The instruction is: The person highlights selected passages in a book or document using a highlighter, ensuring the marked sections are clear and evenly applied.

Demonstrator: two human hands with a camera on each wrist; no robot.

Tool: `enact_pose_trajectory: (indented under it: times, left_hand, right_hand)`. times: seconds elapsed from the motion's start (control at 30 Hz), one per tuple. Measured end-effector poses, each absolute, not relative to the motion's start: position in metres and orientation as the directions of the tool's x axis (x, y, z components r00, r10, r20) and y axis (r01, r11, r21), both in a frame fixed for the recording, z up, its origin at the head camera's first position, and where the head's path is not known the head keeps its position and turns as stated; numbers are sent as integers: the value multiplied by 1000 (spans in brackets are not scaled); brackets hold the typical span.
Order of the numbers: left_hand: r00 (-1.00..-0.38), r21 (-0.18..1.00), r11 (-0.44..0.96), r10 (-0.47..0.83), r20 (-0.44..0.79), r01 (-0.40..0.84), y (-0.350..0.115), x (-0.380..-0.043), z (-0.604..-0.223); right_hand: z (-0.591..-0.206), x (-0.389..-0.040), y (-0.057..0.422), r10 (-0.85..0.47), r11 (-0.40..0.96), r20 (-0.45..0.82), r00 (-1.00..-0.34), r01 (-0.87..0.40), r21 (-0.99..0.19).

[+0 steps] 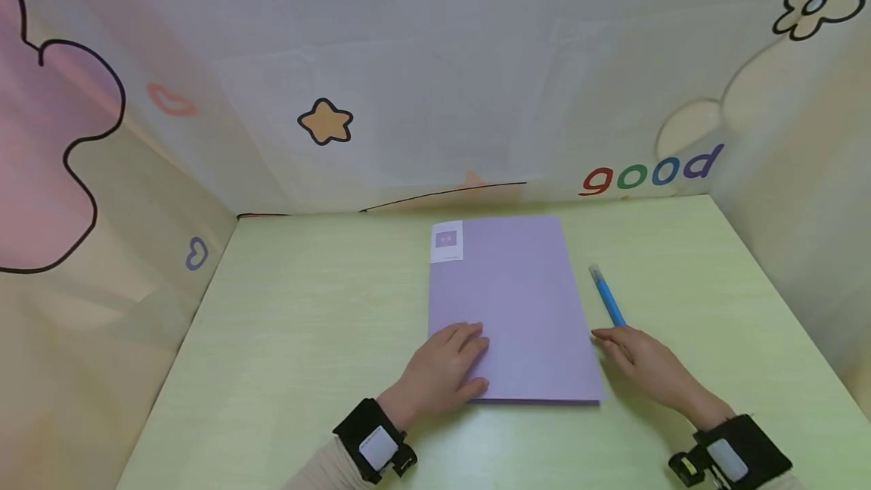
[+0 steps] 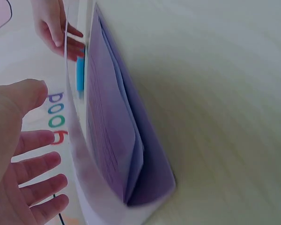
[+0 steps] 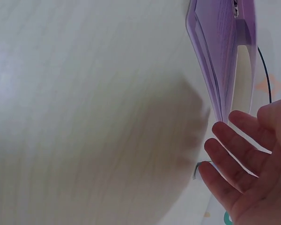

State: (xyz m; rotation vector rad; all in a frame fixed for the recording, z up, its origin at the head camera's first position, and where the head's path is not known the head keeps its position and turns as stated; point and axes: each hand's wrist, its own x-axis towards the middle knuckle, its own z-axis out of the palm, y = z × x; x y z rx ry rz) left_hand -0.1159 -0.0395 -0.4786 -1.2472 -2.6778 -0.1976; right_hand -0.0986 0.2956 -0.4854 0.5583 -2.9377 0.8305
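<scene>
A purple folder [image 1: 520, 293] lies on the table with a white label [image 1: 457, 254] at its upper left corner. Both wrist views show its cover standing apart from the sheets of paper [image 2: 107, 122] inside. My left hand [image 1: 438, 373] is over the folder's lower left part, its fingers relaxed and slightly spread. By the folder's right edge is my right hand [image 1: 649, 369], fingers extended and holding nothing. Just beyond that hand lies a blue pen [image 1: 608, 297] with a clear cap; its near end is hidden behind the hand.
A pale green table [image 1: 306, 324] carries these things. Behind it hangs a light cloth backdrop [image 1: 408, 59] with printed shapes and the word "good", and cloth sides rise at left and right. Each wrist wears a black camera strap [image 1: 367, 429].
</scene>
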Motion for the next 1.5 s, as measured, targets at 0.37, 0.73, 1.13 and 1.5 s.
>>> enact_pose_trajectory:
  times: [0.37,0.73,1.13,1.5]
  left_hand:
    - [-565,-23,585,792,232,811,-19,-96,-486]
    - [-554,-55,613,746,370,788,-14,-92,-494]
    - [-572,-7,633,705,419,774,-14,-87,-492]
    - [-542,-42,631,697,470,774,-14,-86,-492]
  right_hand:
    - [-498,-94,295,-379,782,247,-892,-451,-430]
    - [-506,-92,294,-430,777,285,-857,-512,-368]
    - [-511,-80,287,-521,792,214,-826,-562,-241]
    - [-517,-71,274,-522,805,109,-846,-531,-267]
